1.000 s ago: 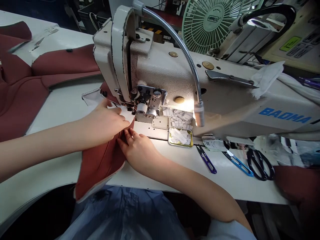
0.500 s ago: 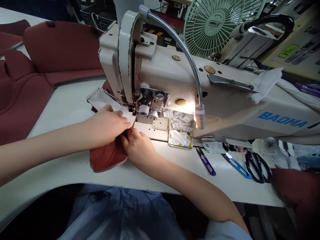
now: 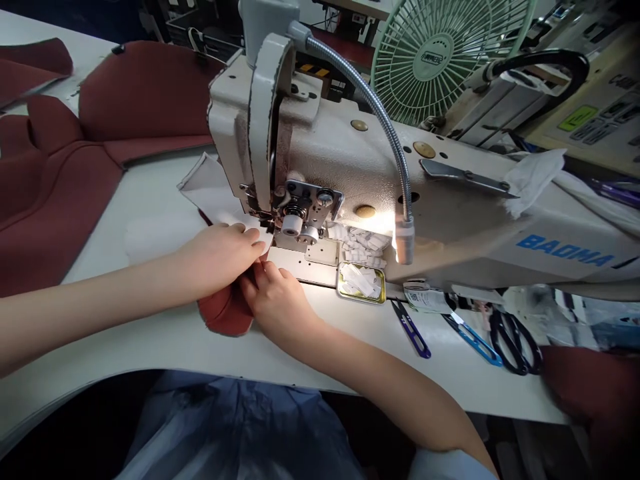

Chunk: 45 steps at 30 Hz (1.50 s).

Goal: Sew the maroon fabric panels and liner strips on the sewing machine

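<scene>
A piece of red fabric (image 3: 229, 313) with a pale backing (image 3: 213, 193) lies under the head of the sewing machine (image 3: 320, 147). My left hand (image 3: 225, 257) presses on the pale side with its fingers together, just left of the presser foot area. Close beside it, my right hand (image 3: 275, 293) pinches the near edge of the same fabric between thumb and fingers. The fingertips of both hands almost meet. The needle and the stitch line are hidden behind the machine's parts.
Right of the hands stand a small tin (image 3: 362, 281) of white strips, purple thread snips (image 3: 413, 330), blue snips (image 3: 475, 340) and black scissors (image 3: 515, 341). Large red fabric panels (image 3: 150, 93) cover the back left. A lit gooseneck lamp (image 3: 404, 240) hangs by the machine; a green fan (image 3: 435, 63) is behind.
The fabric has shifted away under the machine head, its red near end drawing in toward my hands. Both hands keep their hold. The whole view has moved slightly.
</scene>
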{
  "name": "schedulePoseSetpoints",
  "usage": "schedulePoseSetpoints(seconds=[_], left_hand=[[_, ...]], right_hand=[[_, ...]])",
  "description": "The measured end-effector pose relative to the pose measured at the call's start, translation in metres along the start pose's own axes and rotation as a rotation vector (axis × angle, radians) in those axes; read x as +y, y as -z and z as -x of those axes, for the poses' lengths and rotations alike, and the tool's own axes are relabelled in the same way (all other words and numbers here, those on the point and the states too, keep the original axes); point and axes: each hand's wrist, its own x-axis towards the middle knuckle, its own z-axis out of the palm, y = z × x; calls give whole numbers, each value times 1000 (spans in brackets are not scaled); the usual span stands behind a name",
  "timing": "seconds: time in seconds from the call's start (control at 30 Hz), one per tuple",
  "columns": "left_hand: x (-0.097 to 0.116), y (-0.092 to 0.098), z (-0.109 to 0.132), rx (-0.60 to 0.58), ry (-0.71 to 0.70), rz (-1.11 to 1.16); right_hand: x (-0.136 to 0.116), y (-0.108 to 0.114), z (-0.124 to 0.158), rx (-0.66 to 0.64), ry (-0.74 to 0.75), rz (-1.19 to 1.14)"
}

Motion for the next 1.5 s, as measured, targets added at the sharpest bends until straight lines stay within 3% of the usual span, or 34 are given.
schedulePoseSetpoints(seconds=[0.2,0.4,0.63,0.73,0.93,1.13,1.37,1.5], left_hand=[[-4,-12,9,133,-97,-82],[3,-5,5,18,17,9],[4,-3,-5,13,32,25],[1,-3,-4,-5,-14,-33],[-7,-5,-6,115,-49,-126],[1,-4,-19,23,-5,-28],[0,-5,-13,89,-32,-46],[6,-3,-10,77,-17,-24]], right_hand=[[2,17,6,-80,63,-33],[0,9,1,-64,46,20],[-2,14,2,-88,67,4],[-1,8,-1,-41,7,13],[0,-3,-6,1,-9,67],[1,-15,-19,-10,-46,52],[-11,-27,-9,160,-12,218],[-15,-27,-9,134,-44,154]])
